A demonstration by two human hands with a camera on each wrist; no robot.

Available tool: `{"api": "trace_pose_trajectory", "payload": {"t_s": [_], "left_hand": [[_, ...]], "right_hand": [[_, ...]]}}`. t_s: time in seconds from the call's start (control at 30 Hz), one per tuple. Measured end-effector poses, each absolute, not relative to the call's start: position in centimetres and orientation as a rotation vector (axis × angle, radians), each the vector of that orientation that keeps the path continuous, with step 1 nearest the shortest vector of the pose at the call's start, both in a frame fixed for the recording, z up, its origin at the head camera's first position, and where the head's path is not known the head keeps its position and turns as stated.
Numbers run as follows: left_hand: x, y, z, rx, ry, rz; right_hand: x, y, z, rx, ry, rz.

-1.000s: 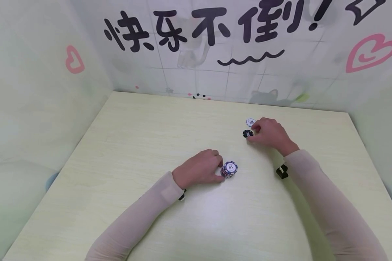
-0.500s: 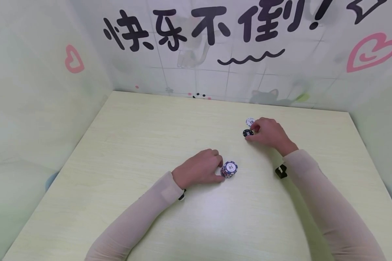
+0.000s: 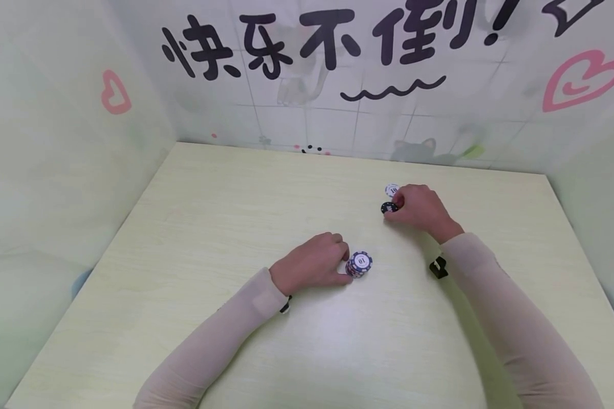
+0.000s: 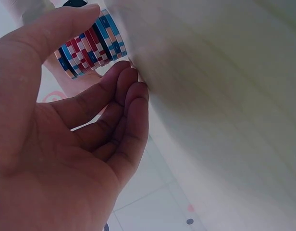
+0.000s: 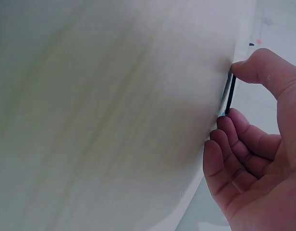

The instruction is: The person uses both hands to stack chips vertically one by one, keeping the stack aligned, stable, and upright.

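Observation:
A short stack of poker chips (image 3: 360, 263) stands near the middle of the table, a blue-edged chip marked 10 on top. My left hand (image 3: 314, 261) holds it from the left, thumb at the near side and curled fingers at the far side. Red, blue and dark edges of the stack (image 4: 92, 45) show in the left wrist view. Farther back on the right, my right hand (image 3: 422, 210) pinches a black poker chip (image 3: 389, 208) by its rim between thumb and fingers. Edge-on in the right wrist view, this black chip (image 5: 230, 94) appears slightly raised at the table surface.
A white poker chip (image 3: 391, 189) lies flat just behind the black one, partly covered by the right fingers. The pale wooden table (image 3: 225, 216) ends at a printed back curtain (image 3: 307, 125), with curtains along both sides too.
The black chip has shifted very slightly to the right and back as the right thumb and fingers closed on it. The left hand and the stack have kept their place.

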State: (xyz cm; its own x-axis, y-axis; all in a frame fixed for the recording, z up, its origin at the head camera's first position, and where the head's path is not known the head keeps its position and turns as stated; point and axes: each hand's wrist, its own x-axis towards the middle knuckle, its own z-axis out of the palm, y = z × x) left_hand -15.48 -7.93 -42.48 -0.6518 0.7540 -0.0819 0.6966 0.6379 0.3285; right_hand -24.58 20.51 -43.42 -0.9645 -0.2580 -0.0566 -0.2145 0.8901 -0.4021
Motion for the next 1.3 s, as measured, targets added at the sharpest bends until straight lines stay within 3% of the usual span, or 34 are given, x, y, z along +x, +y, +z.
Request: {"api": "trace_pose_trajectory", "payload": {"t_s": [1.3], "left_hand": [[-15.5, -7.9, -42.6, 1.210, 2.648, 0.390]], "right_hand": [[-20.2, 20.2, -42.3, -0.440, 2.910, -0.735]]}}
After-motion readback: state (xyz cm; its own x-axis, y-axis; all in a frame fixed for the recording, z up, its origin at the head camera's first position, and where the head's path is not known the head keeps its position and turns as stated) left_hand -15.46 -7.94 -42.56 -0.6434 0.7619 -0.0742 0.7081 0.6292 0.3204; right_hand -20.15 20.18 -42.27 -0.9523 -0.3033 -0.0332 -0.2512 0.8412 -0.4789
